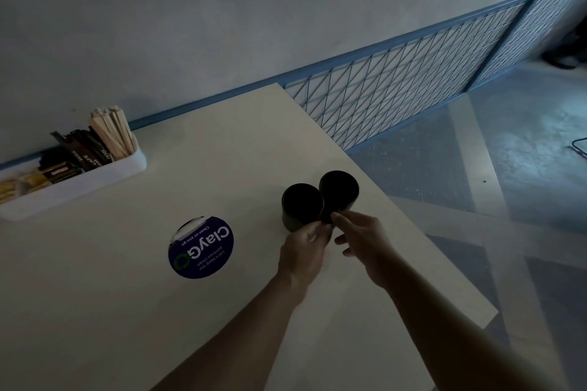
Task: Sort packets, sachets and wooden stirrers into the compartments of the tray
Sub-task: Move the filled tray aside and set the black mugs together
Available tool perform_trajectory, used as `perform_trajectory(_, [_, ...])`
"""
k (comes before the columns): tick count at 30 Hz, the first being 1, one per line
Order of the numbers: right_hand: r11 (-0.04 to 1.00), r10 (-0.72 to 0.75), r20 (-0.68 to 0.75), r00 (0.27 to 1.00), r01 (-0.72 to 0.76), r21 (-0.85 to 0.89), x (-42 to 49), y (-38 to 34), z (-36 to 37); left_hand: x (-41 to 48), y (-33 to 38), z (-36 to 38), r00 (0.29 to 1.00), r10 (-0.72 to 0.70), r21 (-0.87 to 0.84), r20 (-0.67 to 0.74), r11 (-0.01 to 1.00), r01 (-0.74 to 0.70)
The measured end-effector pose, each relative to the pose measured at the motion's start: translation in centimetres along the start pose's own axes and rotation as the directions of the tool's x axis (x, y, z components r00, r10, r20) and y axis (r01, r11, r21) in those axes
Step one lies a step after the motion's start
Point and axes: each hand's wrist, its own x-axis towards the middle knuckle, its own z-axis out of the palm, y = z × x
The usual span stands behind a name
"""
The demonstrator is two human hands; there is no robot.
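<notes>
Head view: both hands meet at two dark cups on the table; left hand (306, 243) pinches the near cup (301, 206), right hand (362, 240) fingers curl loosely at the far cup (339, 190), grip unclear. Tray (95, 179), holding stirrers (111, 132) and packets (85, 151), sits well apart. Sorting looks finished; next likely clearing the cups.

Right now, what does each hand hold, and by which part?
Left hand grips the near black cup at its side wall. Right hand pinches the far cup's near rim.
</notes>
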Motion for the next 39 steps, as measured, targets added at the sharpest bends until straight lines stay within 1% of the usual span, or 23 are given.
perform_trajectory(4, [1.000, 0.019, 0.061, 0.998, -0.020, 0.010, 0.4, 0.2, 0.0, 0.1, 0.2, 0.5, 0.997, 0.002, -0.066, -0.083, 0.998, -0.007])
perform_trajectory(9, [0.999, 0.014, 0.065, 0.998, -0.017, 0.042, 0.9, 0.7, 0.3, 0.4, 0.0, 0.0, 0.967, 0.006, -0.143, -0.255, 0.989, -0.044])
perform_trajectory(15, [0.999, -0.022, 0.020, 1.000, 0.021, 0.040, 1.4, 1.1, 1.0, 0.1, 0.6, -2.8, 0.958, -0.007, -0.251, -0.286, 0.966, -0.068])
perform_trajectory(19, [0.998, -0.060, 0.052, 0.997, 0.059, 0.024, 1.3, 0.3, 2.3, -0.3, 1.2, -5.7, 0.951, -0.002, -0.309, -0.309, 0.946, -0.098])
perform_trajectory(26, [0.992, -0.121, 0.126, 0.985, 0.124, -0.011, 1.9, -2.6, 6.8, -0.2, 2.1, -11.8, 0.904, 0.023, -0.328, -0.427, 0.928, -0.178])
perform_trajectory(29, [0.988, -0.145, 0.157, 0.977, 0.150, -0.020, 2.6, -4.2, 9.3, -0.1, 2.4, -14.5, 0.875, 0.040, -0.299, -0.482, 0.932, -0.207])
perform_trajectory(32, [0.985, -0.157, 0.196, 0.968, 0.167, -0.038, 3.5, -5.8, 11.5, 0.4, 2.2, -16.8, 0.852, 0.042, -0.260, -0.522, 0.943, -0.206])
perform_trajectory(39, [0.971, -0.199, 0.279, 0.940, 0.228, -0.076, 6.0, -9.0, 16.4, 2.6, 2.9, -20.7, 0.811, 0.007, -0.269, -0.585, 0.942, -0.202])
